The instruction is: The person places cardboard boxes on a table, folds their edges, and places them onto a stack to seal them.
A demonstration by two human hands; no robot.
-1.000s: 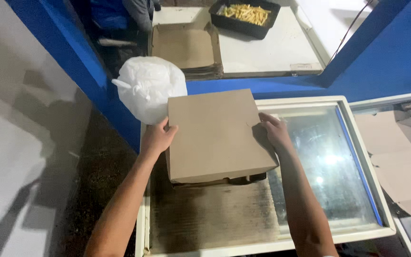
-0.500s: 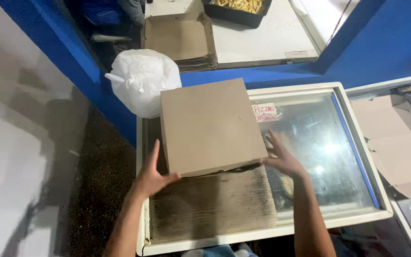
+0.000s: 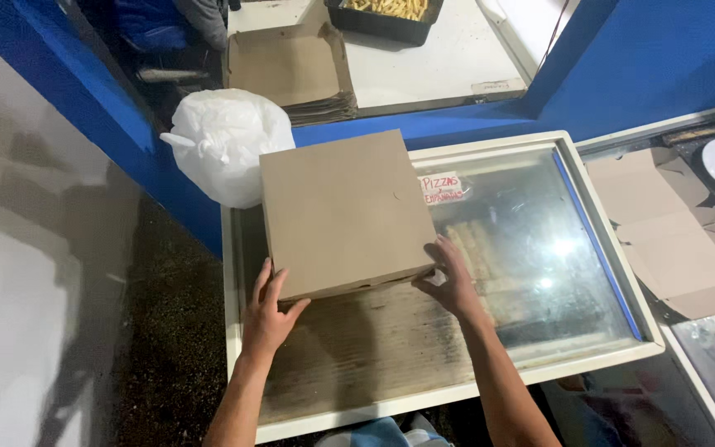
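Our left hand (image 3: pixel 268 310) and right hand (image 3: pixel 450 277) grip the near corners of a closed, square brown cardboard box (image 3: pixel 343 211), fingers spread along its near edge. It lies flat on the glass-topped white chest freezer (image 3: pixel 539 364), towards its far left corner, turned slightly askew. A knotted white plastic bag (image 3: pixel 225 145) sits just beyond.

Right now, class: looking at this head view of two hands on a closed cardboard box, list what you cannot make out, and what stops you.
- Contents of the cardboard box: closed lid hides them.
- Left hand and right hand palms: backs face the camera.
- Items inside the glass-topped freezer: glare and frost blur them.
- White bag contents: opaque plastic.
- Black tray: cut by the top edge.
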